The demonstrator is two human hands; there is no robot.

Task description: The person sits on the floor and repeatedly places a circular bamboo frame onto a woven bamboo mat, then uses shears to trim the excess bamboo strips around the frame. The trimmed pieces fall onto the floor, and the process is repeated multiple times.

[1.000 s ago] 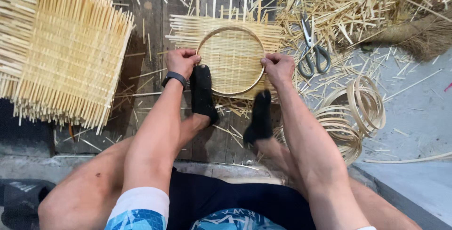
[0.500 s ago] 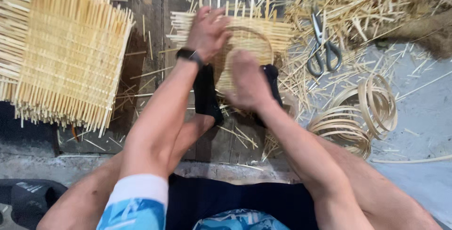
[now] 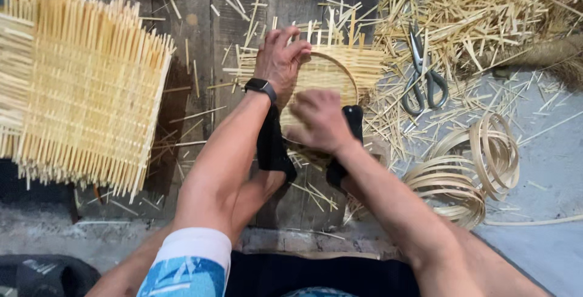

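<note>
One woven bamboo mat (image 3: 331,69) with round hoop (image 3: 351,73), lying on dark planks (image 3: 200,23), pinned under black-socked feet (image 3: 272,148). Left hand (image 3: 279,60) pressing its rim, fingers together; right hand (image 3: 319,121) blurred, grip unclear. Scissors (image 3: 425,78) lying nearby.

We take this for a basket-weaving workshop, with the work done low on the floor. Worn wooden planks (image 3: 200,23) and a bare concrete floor (image 3: 546,169) are strewn with cut bamboo slivers (image 3: 486,5), heaped thick at the upper right. Finished woven bamboo mats (image 3: 85,90) lie stacked to the left, and coils of split bamboo strip (image 3: 467,169) sit on the concrete to the right. A pair of scissors (image 3: 425,78) lies among the offcuts. A small woven panel with a round bamboo hoop (image 3: 340,69) rests on the planks, pinned by black-socked feet (image 3: 273,148).
</note>
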